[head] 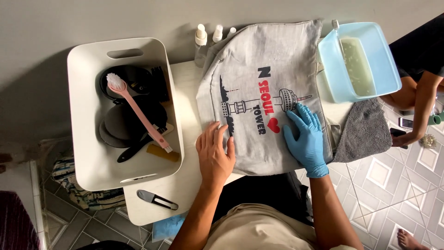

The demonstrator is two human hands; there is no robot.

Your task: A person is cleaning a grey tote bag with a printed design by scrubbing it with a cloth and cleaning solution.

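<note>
Bag (259, 60) lies flat on the small white table (182, 185), directly in front of me and under both hands. Its long axis runs away from me toward the wall, closed bottom edge near my body, top edge up by the three small bottles (213, 33).

My left hand (215, 150), bare, rests flat and spread on the near left corner, grasping nothing. My right hand (306, 136), in a blue glove, presses flat near the right edge, fingers extended over the tower end of the print, also grasping nothing. Both touch the cloth; the left sits slightly nearer the bottom edge.

Bag appearance: pale grey fabric, lightly mottled, dark skyline and tower graphic with red and dark lettering and a red heart, print running sideways to my view.

Right of it: grey towel (365, 129) and a light blue tub (358, 60) of cloudy liquid. Left: white bin (92, 162) holding a pink brush (138, 113). Snips (156, 199) lie near the table's front edge.
</note>
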